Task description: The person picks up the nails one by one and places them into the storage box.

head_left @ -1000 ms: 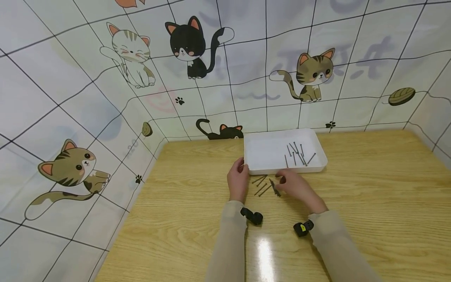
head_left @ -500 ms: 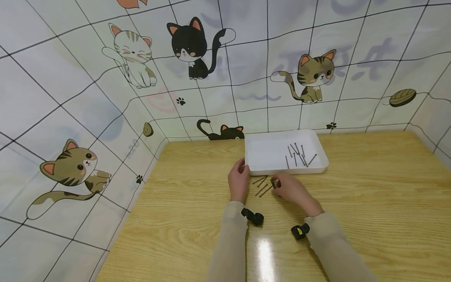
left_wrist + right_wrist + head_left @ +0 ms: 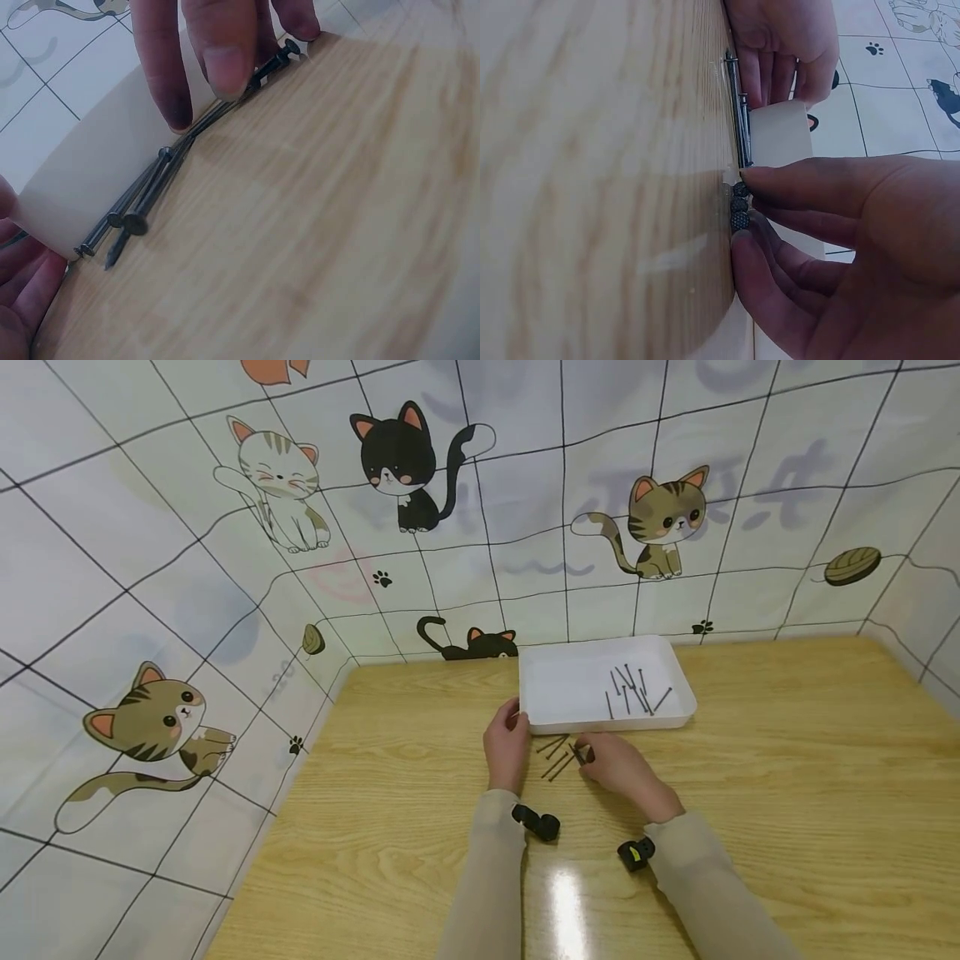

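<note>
My left hand (image 3: 506,747) grips the front left corner of a white plastic tray (image 3: 558,685), with its fingers against the wall. In front of the tray, my right hand (image 3: 619,767) pinches a small bunch of dark metal nails close over the table. The right wrist view shows several textured nail heads (image 3: 740,204) side by side between thumb and fingers. Left of that hand lie several loose nails (image 3: 555,765), slanted and partly crossing; the left wrist view shows these nails (image 3: 154,187) along the tray's wall.
Several more nails (image 3: 628,691) lie scattered in the right half of the tray. The wooden table (image 3: 375,827) meets a wall covering (image 3: 525,543) printed with cats behind the tray and at the left. Black wrist cameras sit on both sleeves.
The right hand has closed its fingers on the nail bunch and moved slightly left with it, toward the loose nails. The left hand stays at the tray corner.
</note>
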Demonstrator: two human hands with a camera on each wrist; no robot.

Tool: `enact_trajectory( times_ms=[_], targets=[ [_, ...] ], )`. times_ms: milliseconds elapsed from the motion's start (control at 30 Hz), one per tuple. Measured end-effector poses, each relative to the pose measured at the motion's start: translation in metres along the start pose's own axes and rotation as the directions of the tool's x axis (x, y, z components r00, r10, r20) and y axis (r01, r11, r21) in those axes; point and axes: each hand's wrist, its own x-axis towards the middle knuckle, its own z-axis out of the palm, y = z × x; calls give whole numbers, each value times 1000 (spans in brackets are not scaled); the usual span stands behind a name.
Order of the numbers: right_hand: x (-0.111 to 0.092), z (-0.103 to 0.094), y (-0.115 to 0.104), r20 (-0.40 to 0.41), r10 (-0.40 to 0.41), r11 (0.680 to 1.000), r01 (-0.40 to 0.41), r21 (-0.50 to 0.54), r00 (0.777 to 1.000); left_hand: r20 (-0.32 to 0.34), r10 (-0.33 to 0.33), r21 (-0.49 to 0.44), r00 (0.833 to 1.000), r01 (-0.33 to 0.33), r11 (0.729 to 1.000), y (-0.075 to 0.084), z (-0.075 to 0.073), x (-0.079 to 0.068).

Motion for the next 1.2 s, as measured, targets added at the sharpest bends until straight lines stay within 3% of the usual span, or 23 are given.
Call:
enact_trajectory(
  times_ms=[367, 700, 1200],
  targets=[
    [-7, -4, -4, -21, 52, 998, -52, 19, 998, -2, -7, 14, 1000, 7, 1000, 3, -1, -2],
    [-6, -6, 5, -55, 66, 997, -69, -47, 996, -8, -14, 17, 1000, 15, 1000, 3, -1, -1],
    [-9, -11, 12, -45, 75, 997, -76, -11, 996, 9, 1, 26, 1000, -1, 1000, 2, -3, -3]
  ],
)
